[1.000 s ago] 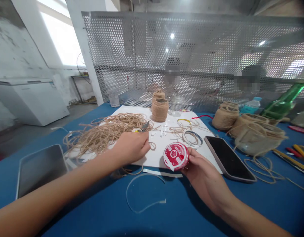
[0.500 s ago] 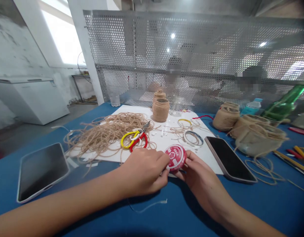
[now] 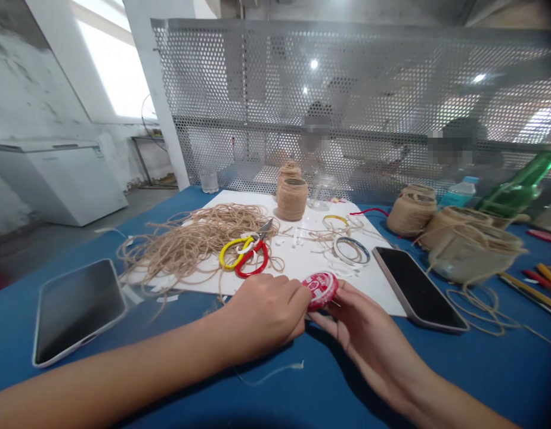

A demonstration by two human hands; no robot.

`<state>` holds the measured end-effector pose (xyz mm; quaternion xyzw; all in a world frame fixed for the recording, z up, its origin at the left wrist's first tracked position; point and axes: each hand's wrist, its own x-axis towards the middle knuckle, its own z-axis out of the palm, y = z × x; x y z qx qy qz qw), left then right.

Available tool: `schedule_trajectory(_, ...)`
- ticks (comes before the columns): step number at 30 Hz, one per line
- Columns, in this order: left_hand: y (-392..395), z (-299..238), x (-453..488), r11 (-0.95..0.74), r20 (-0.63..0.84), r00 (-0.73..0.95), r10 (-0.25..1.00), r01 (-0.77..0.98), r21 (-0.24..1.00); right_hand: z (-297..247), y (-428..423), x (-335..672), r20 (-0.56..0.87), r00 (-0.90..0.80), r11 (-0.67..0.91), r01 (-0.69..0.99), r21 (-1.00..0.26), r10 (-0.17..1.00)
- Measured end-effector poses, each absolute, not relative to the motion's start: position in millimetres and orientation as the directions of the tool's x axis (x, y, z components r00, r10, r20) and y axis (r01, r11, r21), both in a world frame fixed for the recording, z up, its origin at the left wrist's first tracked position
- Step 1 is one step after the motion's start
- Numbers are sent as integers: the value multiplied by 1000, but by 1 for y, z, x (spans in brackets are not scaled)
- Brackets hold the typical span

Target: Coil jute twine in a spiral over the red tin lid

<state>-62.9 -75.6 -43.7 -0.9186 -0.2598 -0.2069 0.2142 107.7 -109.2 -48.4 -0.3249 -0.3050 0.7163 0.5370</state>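
Note:
Low over the blue table, both hands hold a flat, round red roll with white print on its face. My left hand pinches its left edge, the fingertips partly hidden behind the knuckles. From the right, my right hand grips the rim with thumb and fingers. The roll tilts, its printed face upward. Just beyond my left hand lie scissors with one yellow and one red handle. A heap of loose jute twine spreads to their left. Two tape rings rest past the roll.
Phones lie at the left and right. Twine-wrapped jars stand at the back and right. A green bottle leans at the far right. A perforated metal screen edges the table, with people behind it.
The red roll has tipped flatter, so less of its printed face shows. My left hand has rolled slightly over its edge; both hands still hold it.

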Motion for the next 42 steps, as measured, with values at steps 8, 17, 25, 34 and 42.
schedule_trajectory(8, -78, -42, -61, -767, 434, 771, 465, 596, -237, -55, -109, 107, -150, -226, -260, -612, -747, 962)
schedule_trajectory(17, -79, -43, -62, -762, 423, 768, 482, 605, -231, -54, -111, 102, -129, -221, -238, -598, -765, 967)
schedule_trajectory(25, -78, -44, -62, -786, 404, 781, 476, 584, -203, -55, -112, 102, -127, -233, -246, -603, -759, 964)
schedule_trajectory(34, -66, -38, -66, -767, 329, 694, 640, 601, 225, -55, -108, 107, -102, -242, -227, -577, -784, 965)
schedule_trajectory(42, -40, -30, -77, -576, 274, 509, 816, 758, 306, -49, -108, 108, -64, -257, -211, -597, -774, 964)
